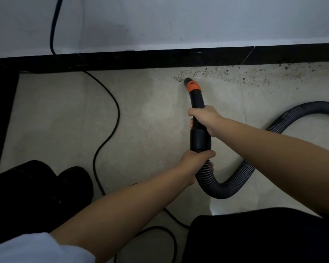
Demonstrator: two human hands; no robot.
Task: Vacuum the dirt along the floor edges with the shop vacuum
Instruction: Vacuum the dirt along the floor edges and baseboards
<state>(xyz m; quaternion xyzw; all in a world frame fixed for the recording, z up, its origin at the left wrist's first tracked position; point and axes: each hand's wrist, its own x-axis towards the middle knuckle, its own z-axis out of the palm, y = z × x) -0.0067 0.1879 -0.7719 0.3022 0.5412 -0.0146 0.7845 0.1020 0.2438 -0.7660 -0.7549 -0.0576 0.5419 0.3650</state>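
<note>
Mid-sweep: my right hand (207, 120) grips the nozzle (195, 95), left hand (196, 161) grips the hose (235, 179); next, I reckon, rightward thru dirt (254, 74) along far baseboard (160, 58).

Pale wall (198, 21), black skirting (160, 58), beige tiled floor (61, 114).

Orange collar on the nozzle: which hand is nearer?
Right. The right hand grips the black tube just behind the orange collar; the left hand holds the ribbed hose farther back, behind the cuff.
</note>
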